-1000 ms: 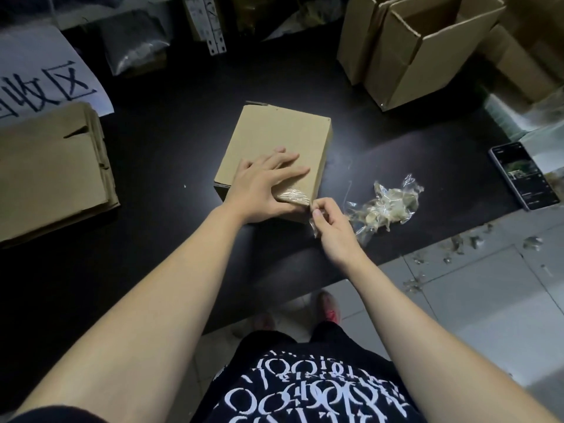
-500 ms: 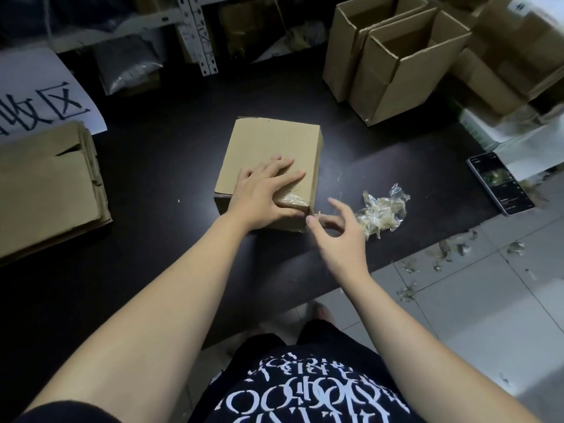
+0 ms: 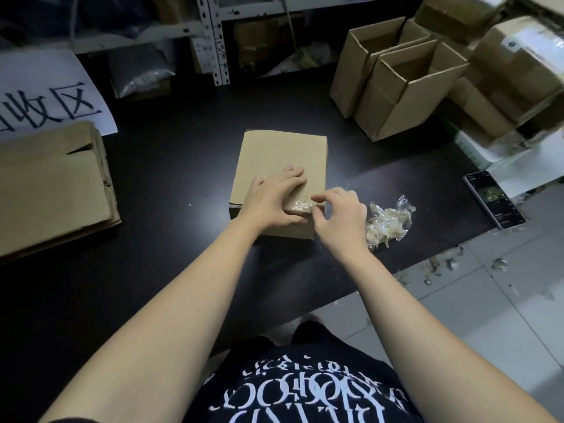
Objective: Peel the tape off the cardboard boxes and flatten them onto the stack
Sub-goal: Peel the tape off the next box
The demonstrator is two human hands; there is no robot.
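The person wears a black T-shirt [image 3: 305,389] with rows of ornate white lettering printed across the front. Beyond its hem shows dark legwear [image 3: 308,332], trousers or shorts. The left forearm [image 3: 171,300] and right forearm [image 3: 406,315] are bare

My forearms [image 3: 189,300] reach forward. My left grip [image 3: 274,199] lies flat, fingers straight, pressing down. My right grip [image 3: 341,215] curls just beside it, thumb and forefinger pinching the tape [image 3: 300,206].
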